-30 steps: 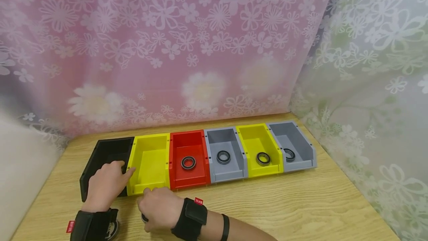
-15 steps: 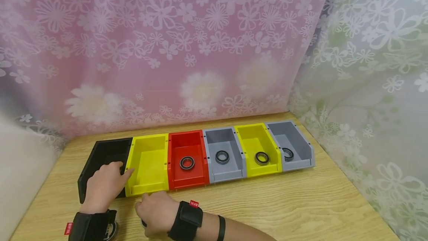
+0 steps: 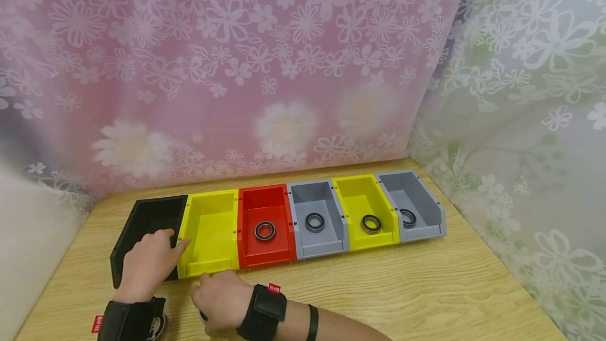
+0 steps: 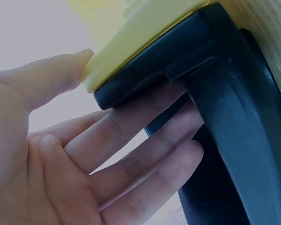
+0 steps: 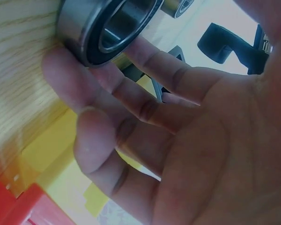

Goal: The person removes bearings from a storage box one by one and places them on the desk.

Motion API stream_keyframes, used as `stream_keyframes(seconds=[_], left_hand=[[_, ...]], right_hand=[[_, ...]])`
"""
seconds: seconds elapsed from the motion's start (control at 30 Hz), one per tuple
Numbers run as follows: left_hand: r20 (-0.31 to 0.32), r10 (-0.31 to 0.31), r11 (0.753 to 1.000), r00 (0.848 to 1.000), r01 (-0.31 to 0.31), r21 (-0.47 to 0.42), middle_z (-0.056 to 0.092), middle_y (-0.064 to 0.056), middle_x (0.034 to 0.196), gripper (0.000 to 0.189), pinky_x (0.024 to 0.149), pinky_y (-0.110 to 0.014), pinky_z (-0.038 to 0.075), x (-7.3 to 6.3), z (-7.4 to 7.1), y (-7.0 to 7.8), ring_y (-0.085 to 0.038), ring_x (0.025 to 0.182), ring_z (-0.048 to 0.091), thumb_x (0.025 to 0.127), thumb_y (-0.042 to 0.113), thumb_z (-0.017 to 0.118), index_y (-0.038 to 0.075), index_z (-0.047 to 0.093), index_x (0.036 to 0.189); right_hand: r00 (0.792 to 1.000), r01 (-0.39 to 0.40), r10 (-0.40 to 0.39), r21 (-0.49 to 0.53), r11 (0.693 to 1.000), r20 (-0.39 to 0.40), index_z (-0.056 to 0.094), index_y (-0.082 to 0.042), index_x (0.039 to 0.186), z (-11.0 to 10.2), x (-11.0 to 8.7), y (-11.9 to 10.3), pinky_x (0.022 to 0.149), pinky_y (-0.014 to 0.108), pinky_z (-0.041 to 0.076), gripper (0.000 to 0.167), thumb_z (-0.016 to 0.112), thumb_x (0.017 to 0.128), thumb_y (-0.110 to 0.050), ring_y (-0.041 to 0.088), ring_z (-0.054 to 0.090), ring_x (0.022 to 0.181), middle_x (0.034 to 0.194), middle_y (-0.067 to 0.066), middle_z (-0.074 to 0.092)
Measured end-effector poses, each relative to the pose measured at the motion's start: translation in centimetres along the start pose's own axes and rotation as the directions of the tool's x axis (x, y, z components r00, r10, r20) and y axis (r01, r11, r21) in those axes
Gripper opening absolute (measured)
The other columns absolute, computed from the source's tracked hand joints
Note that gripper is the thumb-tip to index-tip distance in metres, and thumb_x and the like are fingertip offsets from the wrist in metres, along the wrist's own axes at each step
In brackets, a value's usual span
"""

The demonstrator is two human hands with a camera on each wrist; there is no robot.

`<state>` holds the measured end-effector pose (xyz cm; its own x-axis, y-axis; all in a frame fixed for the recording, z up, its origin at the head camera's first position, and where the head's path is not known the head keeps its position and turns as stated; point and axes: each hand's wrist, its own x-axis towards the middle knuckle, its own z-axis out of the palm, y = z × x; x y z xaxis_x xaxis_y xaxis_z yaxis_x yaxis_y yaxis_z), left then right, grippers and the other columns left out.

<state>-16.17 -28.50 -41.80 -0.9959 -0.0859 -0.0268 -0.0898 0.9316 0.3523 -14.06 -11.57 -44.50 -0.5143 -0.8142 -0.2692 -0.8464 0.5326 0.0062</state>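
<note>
In the head view my left hand (image 3: 149,262) reaches over the front of the black bin (image 3: 142,220) at the row's left end. Its thumb presses the edge of the adjoining yellow bin (image 3: 212,230) while the fingers lie inside the black one, pinching the paired walls, as the left wrist view confirms. My right hand (image 3: 224,301) is low over the table in front of the yellow bin. Its bent fingertips touch the side of a ball bearing (image 5: 75,33) on the wood, mostly hidden from the head camera. Another bearing (image 3: 161,326) sits beside my left wrist.
Rightward along the row stand a red bin (image 3: 265,201), a grey bin (image 3: 312,199), a second yellow bin (image 3: 361,201) and another grey bin (image 3: 402,193). Each holds one bearing. A floral curtain (image 3: 284,67) hangs behind the wooden table (image 3: 402,288).
The head view has shifted very slightly. Both hands keep the same positions against the bins and the bearing.
</note>
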Motion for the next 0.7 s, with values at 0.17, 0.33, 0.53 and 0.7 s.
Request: stream_keyframes(seconds=[0.17, 0.33, 0.53, 0.7], left_hand=[[0.001, -0.001, 1.0, 1.0, 0.001, 0.001, 0.058, -0.009, 0.067, 0.059, 0.045, -0.033, 0.04, 0.07, 0.02, -0.03, -0.022, 0.051, 0.051, 0.097, 0.03, 0.071, -0.018, 0.057, 0.13], [0.003, -0.002, 1.0, 1.0, 0.002, 0.001, 0.059, -0.009, 0.068, 0.06, 0.044, -0.034, 0.04, 0.06, 0.04, -0.03, -0.021, 0.051, 0.051, 0.097, 0.03, 0.071, -0.018, 0.056, 0.131], [0.0, 0.002, 1.0, 1.0, -0.002, 0.002, 0.06, -0.01, 0.069, 0.06, 0.044, -0.034, 0.039, 0.1, 0.05, 0.01, -0.021, 0.051, 0.051, 0.098, 0.03, 0.071, -0.018, 0.057, 0.131], [-0.001, 0.0, 1.0, 1.0, 0.0, 0.002, 0.061, -0.011, 0.07, 0.06, 0.044, -0.034, 0.04, 0.09, 0.1, -0.02, -0.021, 0.051, 0.052, 0.097, 0.03, 0.071, -0.018, 0.057, 0.131]], right_hand=[[1.0, -0.002, 0.002, -0.016, 1.0, 0.007, 0.066, -0.03, 0.124, 0.08, 0.1, -0.04, 0.059, 0.02, 0.043, 0.054, 0.085, 0.079, -0.054, 0.001, 0.048, 0.075, 0.097, -0.014, 0.061], [1.0, -0.019, 0.019, -0.027, 0.999, 0.013, 0.064, -0.031, 0.128, 0.25, 0.19, -0.08, 0.062, 0.021, 0.044, 0.056, 0.085, 0.08, -0.053, 0.001, 0.049, 0.077, 0.101, -0.014, 0.061], [0.999, -0.03, 0.031, -0.036, 0.999, 0.011, 0.063, -0.031, 0.13, 0.26, 0.08, 0.02, 0.063, 0.022, 0.046, 0.056, 0.083, 0.082, -0.052, 0.001, 0.05, 0.08, 0.103, -0.015, 0.061], [0.999, -0.035, 0.035, -0.019, 0.999, -0.004, 0.065, -0.031, 0.127, 0.08, -0.17, 0.13, 0.062, 0.022, 0.047, 0.05, 0.082, 0.084, -0.049, 0.001, 0.051, 0.077, 0.102, -0.014, 0.062]])
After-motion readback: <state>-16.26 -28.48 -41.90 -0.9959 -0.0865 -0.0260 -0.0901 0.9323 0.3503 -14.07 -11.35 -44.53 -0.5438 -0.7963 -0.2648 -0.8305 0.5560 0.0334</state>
